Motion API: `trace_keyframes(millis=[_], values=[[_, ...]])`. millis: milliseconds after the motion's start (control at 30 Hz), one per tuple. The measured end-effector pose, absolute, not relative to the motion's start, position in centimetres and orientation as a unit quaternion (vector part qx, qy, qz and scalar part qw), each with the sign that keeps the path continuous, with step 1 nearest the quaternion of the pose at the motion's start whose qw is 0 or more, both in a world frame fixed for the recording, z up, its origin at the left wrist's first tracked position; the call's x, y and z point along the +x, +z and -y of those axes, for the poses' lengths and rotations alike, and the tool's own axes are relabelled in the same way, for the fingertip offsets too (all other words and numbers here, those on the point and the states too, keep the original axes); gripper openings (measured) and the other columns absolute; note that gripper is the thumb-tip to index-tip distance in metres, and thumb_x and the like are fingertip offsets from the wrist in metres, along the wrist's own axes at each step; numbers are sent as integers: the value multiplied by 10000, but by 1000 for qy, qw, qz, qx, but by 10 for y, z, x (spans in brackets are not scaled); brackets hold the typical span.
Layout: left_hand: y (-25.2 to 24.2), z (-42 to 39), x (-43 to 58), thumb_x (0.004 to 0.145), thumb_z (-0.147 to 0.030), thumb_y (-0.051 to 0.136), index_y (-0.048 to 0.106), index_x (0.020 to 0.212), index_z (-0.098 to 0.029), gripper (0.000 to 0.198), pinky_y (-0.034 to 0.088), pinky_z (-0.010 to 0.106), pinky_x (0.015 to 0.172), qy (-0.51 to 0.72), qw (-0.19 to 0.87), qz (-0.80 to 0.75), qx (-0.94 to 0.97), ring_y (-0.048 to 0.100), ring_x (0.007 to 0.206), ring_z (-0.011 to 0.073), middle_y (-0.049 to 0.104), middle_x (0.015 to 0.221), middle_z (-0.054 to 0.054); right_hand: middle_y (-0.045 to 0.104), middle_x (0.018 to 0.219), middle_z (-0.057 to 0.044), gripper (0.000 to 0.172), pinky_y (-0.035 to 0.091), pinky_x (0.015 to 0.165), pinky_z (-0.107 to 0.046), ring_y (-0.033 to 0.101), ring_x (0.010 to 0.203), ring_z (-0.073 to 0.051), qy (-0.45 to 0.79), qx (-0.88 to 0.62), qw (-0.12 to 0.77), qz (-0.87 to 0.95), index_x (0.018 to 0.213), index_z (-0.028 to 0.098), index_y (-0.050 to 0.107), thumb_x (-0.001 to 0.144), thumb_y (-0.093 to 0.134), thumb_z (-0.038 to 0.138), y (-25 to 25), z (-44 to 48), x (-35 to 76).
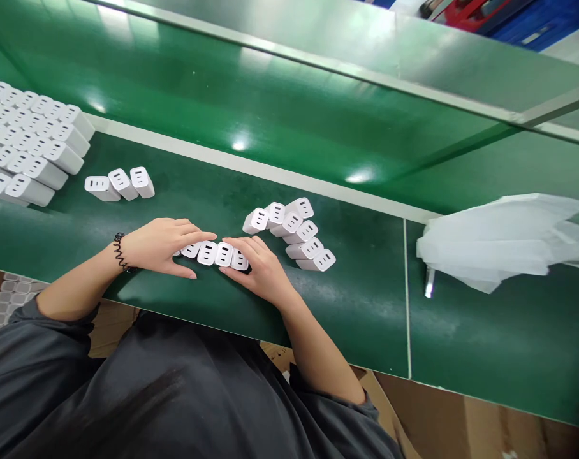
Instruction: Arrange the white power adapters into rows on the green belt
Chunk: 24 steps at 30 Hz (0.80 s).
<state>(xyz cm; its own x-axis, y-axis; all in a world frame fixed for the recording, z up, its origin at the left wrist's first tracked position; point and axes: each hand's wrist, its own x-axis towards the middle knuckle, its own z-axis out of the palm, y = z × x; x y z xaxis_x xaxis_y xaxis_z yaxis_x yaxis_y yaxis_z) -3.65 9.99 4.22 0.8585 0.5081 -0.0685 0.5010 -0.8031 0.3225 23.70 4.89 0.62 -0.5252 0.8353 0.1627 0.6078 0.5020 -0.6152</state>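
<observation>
A short row of white charger plugs (215, 254) lies on the green table (356, 299) in front of me. My left hand (162, 245) cups the row's left end, its fingers curved over the plugs. My right hand (258, 268) presses the row's right end, fingers together along the plugs. The two hands enclose the row from both sides. A loose cluster of several more white chargers (294, 233) lies just right of my right hand.
Three chargers (120, 183) stand in a row at the left. A large stacked block of chargers (26, 150) fills the far left. A crumpled white plastic bag (502, 241) lies at the right. A green conveyor belt (270, 95) runs beyond the table.
</observation>
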Motion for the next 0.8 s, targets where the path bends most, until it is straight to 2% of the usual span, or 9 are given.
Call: trace_keyframes(millis=[100,300,500,600,800], values=[[43,-99,-34,904,-608,618,450,1460,-167,730,487,283,815,4,161,-271,949,645,1074,222,667,1261,125,701,1208,-74,446,567,888,-433,612,1021,-263,244,-432,227,838,1347,237,559,942,642,405,6,-49,238],[40,-98,-33,913,-554,644,437,1471,-202,691,469,251,735,-10,166,-297,940,672,941,190,705,1105,83,709,1190,-73,441,578,865,-421,621,1000,-256,227,-429,223,845,1347,232,554,945,639,392,5,-48,238],[39,-98,-33,930,-540,627,361,1519,-224,719,501,269,869,3,201,-290,936,623,1191,218,598,1390,118,711,1178,-82,442,588,848,-420,633,998,-254,211,-429,222,850,1349,224,551,952,627,402,5,-48,239],[40,-97,-32,924,-541,634,333,1534,-230,748,496,282,933,8,214,-291,933,578,1269,228,546,1455,128,715,1150,-88,438,594,828,-407,642,993,-253,198,-426,226,853,1340,203,555,952,631,392,5,-48,240],[51,-102,-41,834,-578,719,179,1593,-238,991,449,295,1020,-22,238,-293,926,519,1325,246,462,1524,142,702,1197,-93,506,605,844,-409,667,1067,-264,190,-429,215,857,1392,226,513,946,638,430,7,-47,241]])
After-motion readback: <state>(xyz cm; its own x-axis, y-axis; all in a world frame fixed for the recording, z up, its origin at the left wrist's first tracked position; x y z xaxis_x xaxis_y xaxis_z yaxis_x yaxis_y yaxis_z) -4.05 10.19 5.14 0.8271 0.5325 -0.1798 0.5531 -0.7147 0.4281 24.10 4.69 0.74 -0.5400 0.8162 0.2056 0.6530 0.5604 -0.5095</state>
